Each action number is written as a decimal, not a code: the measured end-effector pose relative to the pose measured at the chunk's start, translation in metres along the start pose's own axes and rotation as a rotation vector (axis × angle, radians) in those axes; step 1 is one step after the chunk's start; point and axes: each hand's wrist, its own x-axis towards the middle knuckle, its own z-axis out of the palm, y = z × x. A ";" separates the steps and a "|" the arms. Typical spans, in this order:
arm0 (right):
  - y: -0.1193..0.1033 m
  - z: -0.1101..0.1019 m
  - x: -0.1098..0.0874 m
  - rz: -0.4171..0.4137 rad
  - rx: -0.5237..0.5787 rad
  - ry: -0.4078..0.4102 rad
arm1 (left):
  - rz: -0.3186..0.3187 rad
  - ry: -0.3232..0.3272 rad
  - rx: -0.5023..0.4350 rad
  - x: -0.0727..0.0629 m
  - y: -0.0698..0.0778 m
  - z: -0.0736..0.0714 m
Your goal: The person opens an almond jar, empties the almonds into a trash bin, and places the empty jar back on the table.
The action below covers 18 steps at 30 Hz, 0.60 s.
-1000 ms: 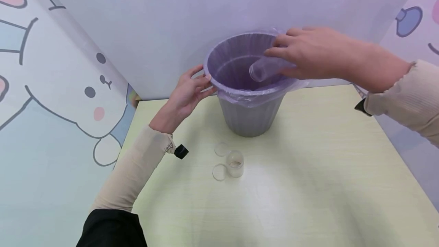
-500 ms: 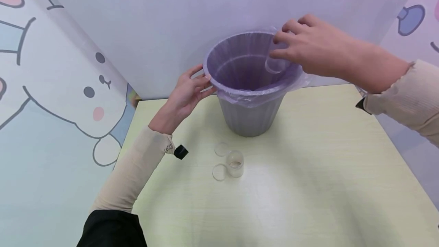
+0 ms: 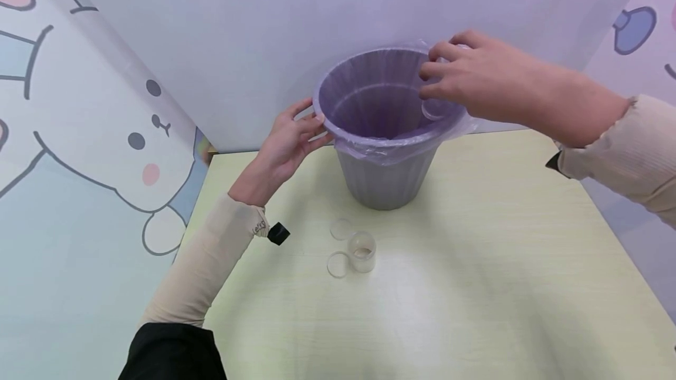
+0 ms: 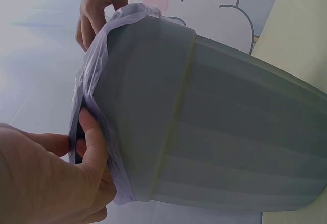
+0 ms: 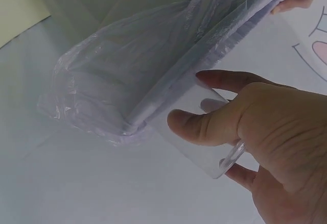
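Note:
A grey trash bin (image 3: pixel 385 183) stands upright on the table, with a thin purplish plastic liner (image 3: pixel 388 154) folded over its rim. My left hand (image 3: pixel 289 142) grips the rim and liner at the bin's left side, as the left wrist view also shows. Over the right side of the bin's mouth, my right hand (image 3: pixel 483 78) holds a clear plastic jar (image 5: pixel 204 158) between thumb and fingers. Its mouth end tilts down into the bin opening; the hand covers much of it in the head view. Nothing can be made out inside the jar.
On the light wooden table (image 3: pixel 475 263), in front of the bin, stands a smaller clear jar (image 3: pixel 362 257). Two clear round lids or rings lie left of it. A pale wall (image 3: pixel 227 34) rises right behind the bin, and cartoon-printed walls flank both sides.
My right hand has moved slightly right and tipped the jar more steeply down at the bin's right rim. The left hand, the bin and the small jar have stayed in place.

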 end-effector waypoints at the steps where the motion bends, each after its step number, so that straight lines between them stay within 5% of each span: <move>1: 0.000 0.000 0.000 -0.002 -0.004 -0.002 | 0.000 0.001 0.000 0.000 0.000 0.000; 13: -0.006 0.001 0.006 -0.017 0.021 0.119 | 0.001 -0.005 -0.001 -0.001 0.000 0.001; 18: -0.006 0.001 0.006 -0.001 0.003 0.076 | 0.002 -0.002 0.000 -0.002 0.000 0.002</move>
